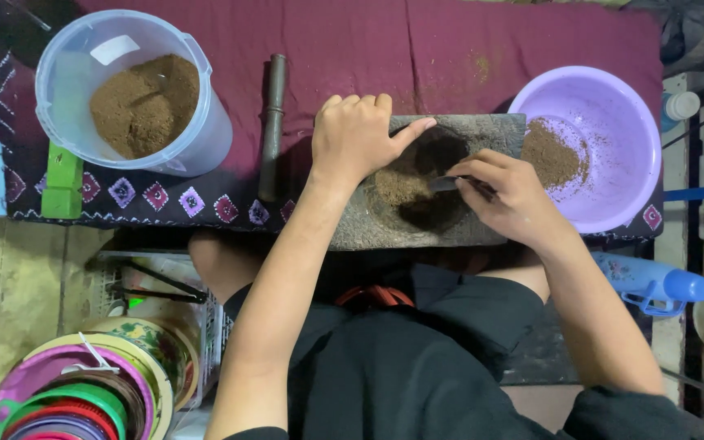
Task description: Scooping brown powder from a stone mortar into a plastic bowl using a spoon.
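Observation:
A grey stone grinding slab [499, 130] lies on a maroon cloth, with brown ground powder [401, 186] in its hollow. My left hand [356, 134] rests on the slab's far left edge, fingers curled, thumb pointing toward the hollow. My right hand [511, 195] grips a small dark scraper [447, 183] whose tip sits in the powder. A lilac plastic bowl [621, 122] stands against the slab's right end and holds a heap of the same brown powder [552, 155].
A clear plastic tub [205, 130] with brown powder sits at back left. A dark stone roller [273, 122] lies left of the slab. A green block [63, 181], stacked coloured lids [83, 391] and a blue bottle [653, 283] lie around my knees.

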